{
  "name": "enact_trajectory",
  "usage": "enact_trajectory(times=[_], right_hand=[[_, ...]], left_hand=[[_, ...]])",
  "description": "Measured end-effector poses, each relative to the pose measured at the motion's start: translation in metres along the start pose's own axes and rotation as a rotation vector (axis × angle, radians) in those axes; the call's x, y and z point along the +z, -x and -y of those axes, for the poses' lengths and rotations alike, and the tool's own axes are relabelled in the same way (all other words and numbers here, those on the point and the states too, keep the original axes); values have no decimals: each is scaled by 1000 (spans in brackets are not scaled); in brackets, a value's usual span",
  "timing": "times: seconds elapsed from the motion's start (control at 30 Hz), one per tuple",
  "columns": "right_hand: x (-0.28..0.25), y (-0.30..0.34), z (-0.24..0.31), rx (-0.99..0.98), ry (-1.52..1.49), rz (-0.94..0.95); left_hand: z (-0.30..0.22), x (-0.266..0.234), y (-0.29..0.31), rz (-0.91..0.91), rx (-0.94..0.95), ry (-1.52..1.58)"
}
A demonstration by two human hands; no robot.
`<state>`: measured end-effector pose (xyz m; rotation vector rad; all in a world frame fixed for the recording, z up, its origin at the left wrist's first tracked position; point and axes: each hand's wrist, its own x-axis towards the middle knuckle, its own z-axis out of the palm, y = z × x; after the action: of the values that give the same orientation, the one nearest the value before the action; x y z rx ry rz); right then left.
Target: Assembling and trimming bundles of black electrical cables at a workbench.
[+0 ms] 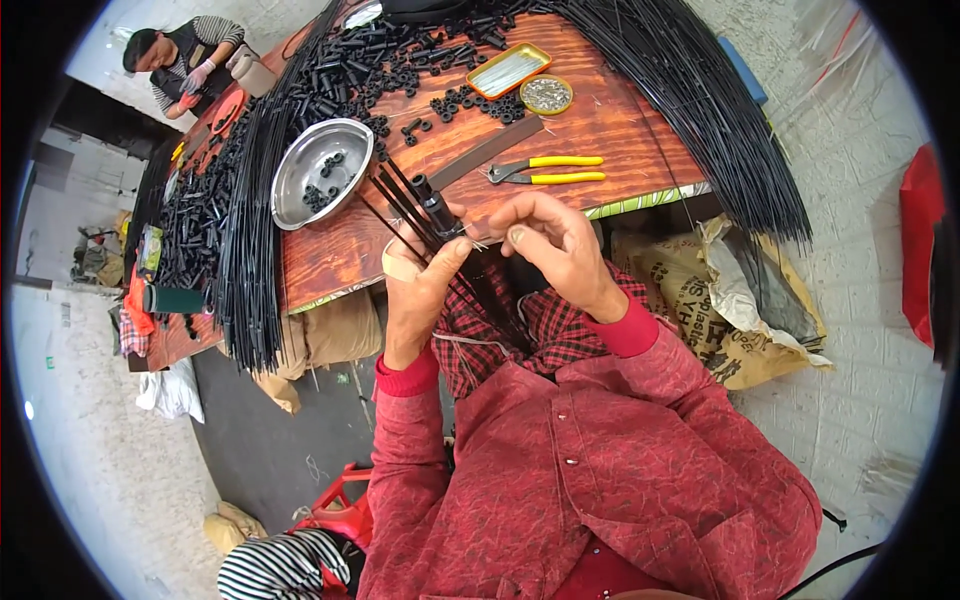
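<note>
My left hand (pixel 413 288) is closed round several thin black rods (pixel 399 207) that look like umbrella ribs. It also holds a black plastic tube (pixel 436 207) with a flared end, tilted up beside the rods. Fine pale wire ends (pixel 479 244) stick out by my left thumb at the tube's base. Just to the right, my right hand (pixel 562 258) is curled, thumb against fingers in a pinch; whatever lies between the tips is too small to tell. The rods' lower ends run down over the red and black checked cloth (pixel 465 352) on my lap.
A steel bowl (pixel 288 178) with small black rings stands at the table's near edge. Yellow-handled pliers (pixel 560 178), a brown strip (pixel 485 152), a tray (pixel 490 97) and a round dish (pixel 570 96) lie beyond. Rod bundles (pixel 690 85) flank me. Another person (pixel 190 72) works far left.
</note>
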<state>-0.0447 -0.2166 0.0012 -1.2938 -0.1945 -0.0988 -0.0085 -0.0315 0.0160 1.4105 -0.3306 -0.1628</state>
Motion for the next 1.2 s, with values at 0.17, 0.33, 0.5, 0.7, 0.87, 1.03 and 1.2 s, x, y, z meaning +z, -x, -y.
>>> enact_trajectory(times=[0.17, 0.33, 0.5, 0.7, 0.87, 1.03, 1.2], right_hand=[[8, -7, 10, 1, 176, 20], [11, -4, 12, -131, 384, 55], [14, -3, 13, -22, 231, 25], [13, -2, 18, -252, 558, 35], [18, 0, 17, -196, 460, 2], [23, -2, 16, -107, 330, 1], [24, -6, 16, -171, 441, -13]], left_hand=[[2, 3, -2, 22, 26, 19], [0, -3, -1, 41, 23, -22], [-8, 0, 3, 100, 4, -8], [-4, -4, 3, 88, 38, -76], [-2, 0, 3, 41, 94, -154], [-2, -3, 4, 35, 103, -194], [-3, 0, 3, -13, 103, -249]])
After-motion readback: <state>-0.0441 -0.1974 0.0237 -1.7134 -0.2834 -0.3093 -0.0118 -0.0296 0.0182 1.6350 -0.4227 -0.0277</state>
